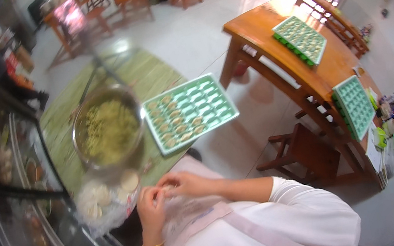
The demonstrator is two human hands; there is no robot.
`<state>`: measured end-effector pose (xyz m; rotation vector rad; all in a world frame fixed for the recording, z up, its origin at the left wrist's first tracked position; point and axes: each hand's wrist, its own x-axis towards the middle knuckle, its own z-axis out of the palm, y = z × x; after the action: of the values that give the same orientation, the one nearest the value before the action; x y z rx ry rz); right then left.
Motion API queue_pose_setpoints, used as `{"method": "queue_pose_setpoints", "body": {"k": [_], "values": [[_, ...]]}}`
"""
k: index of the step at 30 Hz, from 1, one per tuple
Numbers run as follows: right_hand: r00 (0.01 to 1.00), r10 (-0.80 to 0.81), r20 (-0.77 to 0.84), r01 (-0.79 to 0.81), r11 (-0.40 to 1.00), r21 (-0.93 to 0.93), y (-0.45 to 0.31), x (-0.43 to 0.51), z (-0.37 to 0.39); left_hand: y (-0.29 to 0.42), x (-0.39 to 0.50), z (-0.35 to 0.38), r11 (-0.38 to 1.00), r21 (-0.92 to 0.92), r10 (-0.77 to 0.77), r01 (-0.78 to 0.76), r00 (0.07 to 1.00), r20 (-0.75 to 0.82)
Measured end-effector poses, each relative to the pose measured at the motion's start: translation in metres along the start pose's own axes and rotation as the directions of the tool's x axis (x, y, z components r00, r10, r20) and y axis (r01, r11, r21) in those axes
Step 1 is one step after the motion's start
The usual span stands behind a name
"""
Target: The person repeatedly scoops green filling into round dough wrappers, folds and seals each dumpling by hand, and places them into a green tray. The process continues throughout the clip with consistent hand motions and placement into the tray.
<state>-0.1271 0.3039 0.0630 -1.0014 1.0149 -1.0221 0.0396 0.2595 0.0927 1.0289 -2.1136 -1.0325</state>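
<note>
My left hand (pixel 151 205), with a gold bangle at its wrist, and my right hand (pixel 183 185) meet in front of my apron. Their fingertips pinch a small pale dumpling (pixel 168 187), mostly hidden by the fingers. Left of them, round dough wrappers (pixel 129 181) lie on a clear plastic bag (pixel 111 214) at the table edge. A steel bowl (pixel 74 136) of chopped green filling (pixel 109 131) stands beyond the bag. To its right, a green tray with a white rim (pixel 204 131) carries dumplings in its left columns and lower middle; many compartments at its right are bare.
A phone (pixel 70 16) on a stand rises behind the bowl on the green table (pixel 157 65). A glass display case (pixel 36 148) borders the left. At the right, a wooden table (pixel 258 22) bears a filled tray (pixel 301 38) and another tray (pixel 356 107), with a wooden stool (pixel 309 151) beside it.
</note>
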Motion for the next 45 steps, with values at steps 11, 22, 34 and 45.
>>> {"method": "queue_pose_setpoints", "body": {"k": [11, 22, 34, 45], "values": [[0.811, -0.232, -0.537, -0.120, 0.833, -0.540, 0.041, 0.057, -0.156, -0.082, 0.022, -0.003, 0.940, -0.060, -0.337, 0.336, 0.942, -0.001], [0.712, -0.570, -0.409, -0.157, 0.438, -0.885, 0.075, 0.080, -0.240, -0.152, 0.022, -0.007, 0.891, 0.114, -0.435, 0.439, 0.898, -0.058], [0.714, -0.559, -0.422, -0.125, 0.491, -0.862, 0.065, 0.079, -0.209, -0.191, 0.025, -0.012, 0.836, 0.457, -0.218, 0.303, 0.948, -0.231], [0.843, -0.390, -0.371, 0.113, 0.803, -0.586, 0.072, 0.056, -0.097, -0.203, 0.024, 0.004, 0.896, 0.416, -0.107, 0.154, 0.985, -0.134]]}}
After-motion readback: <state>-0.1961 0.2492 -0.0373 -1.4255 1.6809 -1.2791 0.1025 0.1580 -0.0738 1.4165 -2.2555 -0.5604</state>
